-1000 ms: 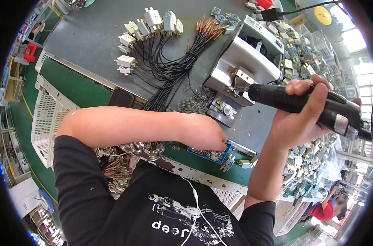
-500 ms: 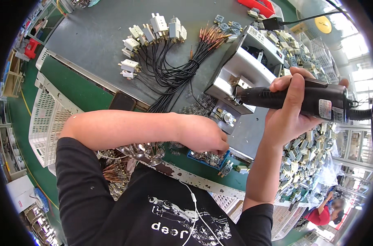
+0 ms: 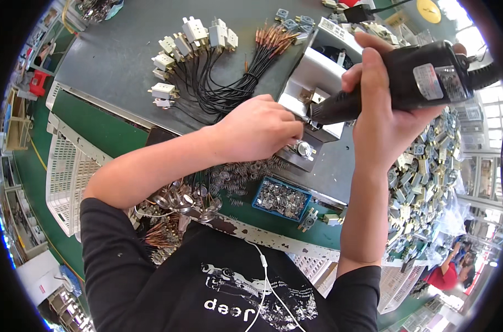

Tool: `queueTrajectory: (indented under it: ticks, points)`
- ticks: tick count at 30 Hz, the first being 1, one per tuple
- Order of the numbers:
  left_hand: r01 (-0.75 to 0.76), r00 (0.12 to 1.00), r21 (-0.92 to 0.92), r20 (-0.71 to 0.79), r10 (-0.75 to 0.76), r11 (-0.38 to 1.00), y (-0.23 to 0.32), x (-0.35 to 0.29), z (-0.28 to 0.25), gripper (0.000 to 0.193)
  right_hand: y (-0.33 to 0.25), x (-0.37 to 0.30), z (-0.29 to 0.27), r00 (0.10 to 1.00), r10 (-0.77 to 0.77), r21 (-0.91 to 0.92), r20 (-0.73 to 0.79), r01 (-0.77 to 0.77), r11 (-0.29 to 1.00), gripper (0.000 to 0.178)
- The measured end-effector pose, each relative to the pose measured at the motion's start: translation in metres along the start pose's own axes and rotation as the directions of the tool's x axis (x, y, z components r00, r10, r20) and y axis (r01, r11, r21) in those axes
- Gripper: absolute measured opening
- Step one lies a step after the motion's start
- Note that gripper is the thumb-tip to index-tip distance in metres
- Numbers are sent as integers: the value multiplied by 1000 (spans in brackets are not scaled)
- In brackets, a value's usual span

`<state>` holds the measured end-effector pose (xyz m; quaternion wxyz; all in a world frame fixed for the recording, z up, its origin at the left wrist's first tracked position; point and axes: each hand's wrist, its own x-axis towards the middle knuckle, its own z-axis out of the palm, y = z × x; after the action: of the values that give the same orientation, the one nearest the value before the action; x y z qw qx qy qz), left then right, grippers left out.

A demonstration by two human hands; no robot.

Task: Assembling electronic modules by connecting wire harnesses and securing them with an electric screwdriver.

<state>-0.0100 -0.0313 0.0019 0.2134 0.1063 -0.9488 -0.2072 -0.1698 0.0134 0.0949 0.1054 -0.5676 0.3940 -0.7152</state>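
Note:
My right hand [image 3: 381, 105] grips a black electric screwdriver [image 3: 412, 77], its tip pointing left and down onto a white metal fixture [image 3: 318, 72] on the grey bench. My left hand [image 3: 259, 130] has its fingers pinched at the fixture's front edge, right beside the driver tip; what it pinches is too small to see. A round metal knob [image 3: 302, 149] sits just below the fingers.
A bundle of black wires with white connectors [image 3: 199, 66] lies behind the left hand. A small blue tray of metal parts [image 3: 280, 198] and loose springs [image 3: 243, 171] lie near the bench edge. A heap of grey-green switch parts [image 3: 423, 171] fills the right. White crates [image 3: 69, 177] stand at left.
My left hand has risen from the blue tray to the fixture. The right hand has brought the screwdriver left and down, so its tip meets the fixture.

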Motion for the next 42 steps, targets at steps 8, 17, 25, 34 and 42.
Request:
queueTrajectory:
  ticks: [8, 17, 25, 34, 42]
  points:
    - [-20, 1000, 137, 5, 19, 990, 9, -2, 25, 12, -45, -23, -15, 970, 209, 28, -120, -207, 978, 19]
    - [-35, 996, 111, -82, 44, 993, 3, -13, 29, 13, -30, -37, -10, 989, 149, -26, -5, -149, 988, 93]
    - [-68, 993, 78, -92, 75, 995, 3, -9, 27, 11, -14, -38, -8, 991, 131, 77, -10, -130, 989, 100]
    - [-18, 995, -42, -100, 14, 999, -3, -10, 34, 12, -20, -30, 2, 928, 355, 77, 115, -365, 928, 98]
    - [173, 984, 5, 33, -173, 985, 8, 1, 20, 21, 1, -29, -15, 937, 239, 129, 253, -278, 952, 97]
